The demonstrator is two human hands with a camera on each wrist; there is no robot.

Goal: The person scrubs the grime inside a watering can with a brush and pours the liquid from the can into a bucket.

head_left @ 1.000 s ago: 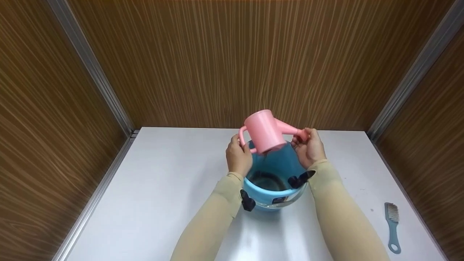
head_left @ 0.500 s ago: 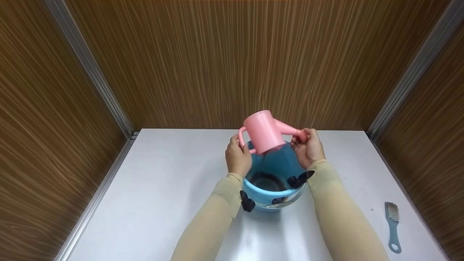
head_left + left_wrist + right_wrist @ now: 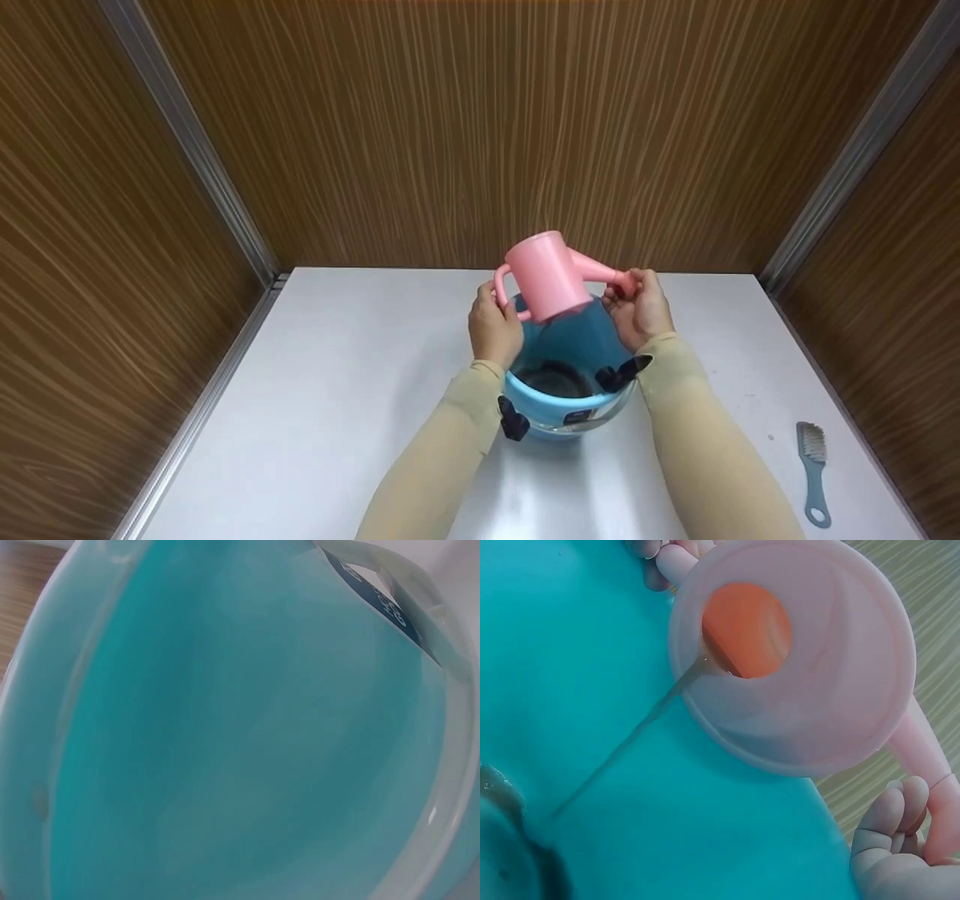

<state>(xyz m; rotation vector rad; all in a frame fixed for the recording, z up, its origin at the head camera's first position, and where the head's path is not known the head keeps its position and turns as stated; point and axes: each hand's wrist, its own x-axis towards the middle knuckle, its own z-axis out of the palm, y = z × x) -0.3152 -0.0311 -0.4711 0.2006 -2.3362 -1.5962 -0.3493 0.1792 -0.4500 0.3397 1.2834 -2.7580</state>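
A pink watering can (image 3: 551, 277) is held tilted above a light blue bucket (image 3: 566, 405). My left hand (image 3: 495, 330) grips its handle at the left. At the right, my right hand (image 3: 641, 311) pinches the end of the spout. In the right wrist view the can's underside-facing end (image 3: 840, 675) shows a round hole, from which a thin stream of brownish liquid (image 3: 649, 720) runs down into the bucket. Dark liquid (image 3: 555, 379) lies at the bucket's bottom. Only the bucket's blue wall (image 3: 247, 727) and rim fill the left wrist view.
A grey-blue brush (image 3: 814, 472) with pale bristles lies on the white tabletop (image 3: 322, 390) at the right. Wood-grain panels (image 3: 480, 135) enclose the table at the back and both sides. A clear handle (image 3: 457, 735) runs along the bucket's outside.
Both hands keep the tilted watering can above the bucket in nearly the same place. The stream beneath it looks thinner or fainter now in the head view.
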